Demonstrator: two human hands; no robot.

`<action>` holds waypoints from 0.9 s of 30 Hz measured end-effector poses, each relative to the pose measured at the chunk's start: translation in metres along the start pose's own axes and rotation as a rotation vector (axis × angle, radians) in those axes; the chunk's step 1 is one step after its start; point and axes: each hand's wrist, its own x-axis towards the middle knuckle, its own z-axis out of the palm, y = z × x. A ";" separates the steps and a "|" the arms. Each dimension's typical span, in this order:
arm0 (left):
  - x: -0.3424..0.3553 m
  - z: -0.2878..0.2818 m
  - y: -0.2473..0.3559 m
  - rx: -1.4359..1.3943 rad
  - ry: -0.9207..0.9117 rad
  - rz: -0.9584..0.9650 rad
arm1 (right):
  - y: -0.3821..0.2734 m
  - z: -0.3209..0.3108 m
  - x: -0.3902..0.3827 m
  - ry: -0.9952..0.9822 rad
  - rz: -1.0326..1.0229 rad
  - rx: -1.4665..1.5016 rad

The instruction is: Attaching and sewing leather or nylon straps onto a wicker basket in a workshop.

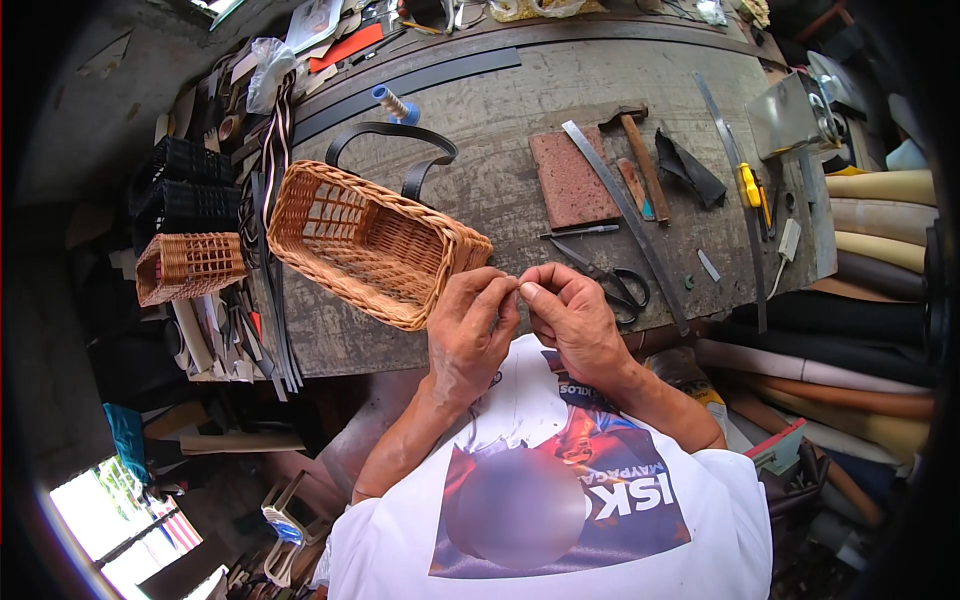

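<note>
Tan wicker is showing just beyond my left hand (pixel 465 325), where the basket (pixel 400 245) is resting on the worktable (pixel 480 120), its open mouth facing up toward me; I cannot tell whether my knuckles are touching its near corner. I am holding both hands together over the table's near edge, thumb and forefinger of each pinched, the left tips meeting those of my right hand (pixel 578 315). Whatever may be sitting between them is too small to make out, so I cannot tell whether I am grasping anything. Such a pinch would be suiting something fine, and my forearms are angling in from both sides, probably for steadiness.

A black strap (pixel 395 129) is arching behind the basket, seemingly clear of my fingers. Farther back, a blue-and-white spool (pixel 398 106) is standing upright. The scissors (pixel 628 290) are lying just beyond my right hand, black handles toward me, presumably for an easy grab. A metal strip (pixel 625 220) is slanting across a reddish slab (pixel 565 180), and a hammer (pixel 645 165) is lying beside it, perhaps grouped because slab and hammer are serving each other.
</note>
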 end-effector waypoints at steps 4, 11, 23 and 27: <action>-0.001 0.002 -0.003 0.021 0.006 0.031 | -0.003 0.000 -0.001 -0.030 0.062 0.093; -0.001 0.005 -0.007 -0.163 0.055 -0.099 | -0.014 0.000 -0.002 -0.035 0.080 0.068; 0.001 -0.001 -0.009 -0.358 -0.023 -0.171 | -0.020 -0.002 -0.003 0.051 -0.023 -0.182; 0.001 -0.006 -0.014 -0.376 -0.120 -0.106 | -0.026 -0.006 -0.006 0.052 -0.006 -0.312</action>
